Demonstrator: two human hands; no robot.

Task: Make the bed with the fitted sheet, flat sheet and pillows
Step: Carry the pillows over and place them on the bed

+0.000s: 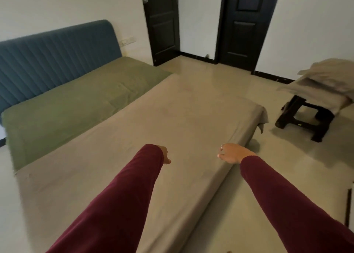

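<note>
2 hands, seemingly flat, on beige sheet

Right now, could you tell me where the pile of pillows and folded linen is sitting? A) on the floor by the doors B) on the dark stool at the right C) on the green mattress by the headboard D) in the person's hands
B: the beige pile of pillows and linen rests on the dark stool right of the bed.

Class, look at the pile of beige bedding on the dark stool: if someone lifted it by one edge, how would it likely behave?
The beige bedding would probably sag and unfold, since its edges already droop over the dark stool. It looks soft, so likely light for its bulk. Dragging it might tip nothing, but layers could slide apart.
</note>
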